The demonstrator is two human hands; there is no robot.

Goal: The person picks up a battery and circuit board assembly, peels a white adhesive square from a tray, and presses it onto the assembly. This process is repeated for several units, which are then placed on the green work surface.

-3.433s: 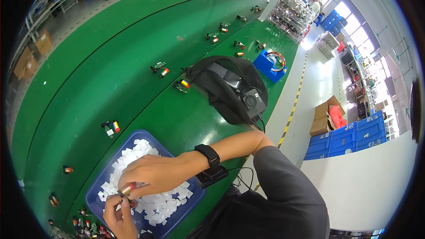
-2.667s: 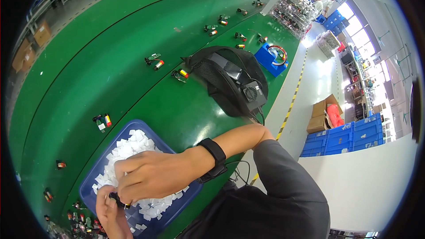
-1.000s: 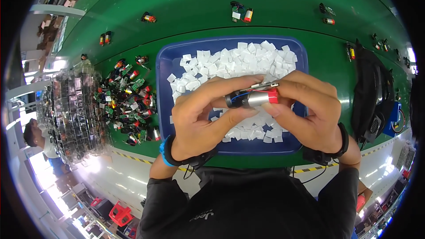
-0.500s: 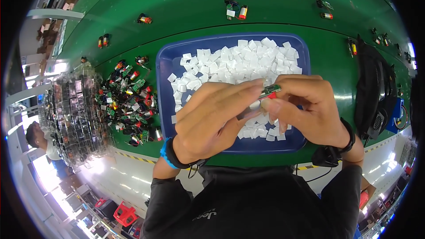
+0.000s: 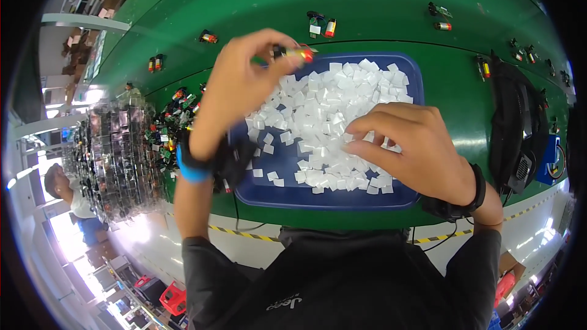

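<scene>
My left hand (image 5: pixel 241 79), blurred by motion, is above the far left edge of a blue tray (image 5: pixel 417 79). Its fingertips pinch a small circuit-board assembly with a red-and-yellow battery (image 5: pixel 299 55) and dark wires. Over the tray, my right hand (image 5: pixel 413 140) reaches down into a heap of small white square pads (image 5: pixel 330 95). Its thumb and forefinger are slightly apart among the pads, and no pad is clearly gripped. To the left of the tray lies a pile of similar battery assemblies (image 5: pixel 165 128), partly hidden by my left forearm.
Single battery assemblies (image 5: pixel 330 27) lie spaced along the green table (image 5: pixel 367 0) beyond the tray. A black bag (image 5: pixel 510 128) and a blue box (image 5: pixel 552 159) are at the right. Stacked clear trays (image 5: pixel 116 153) stand on the left, with another person (image 5: pixel 67 189) beyond.
My hands have parted. The left has carried the battery assembly away to the far left, while the right has dropped to the white pads.
</scene>
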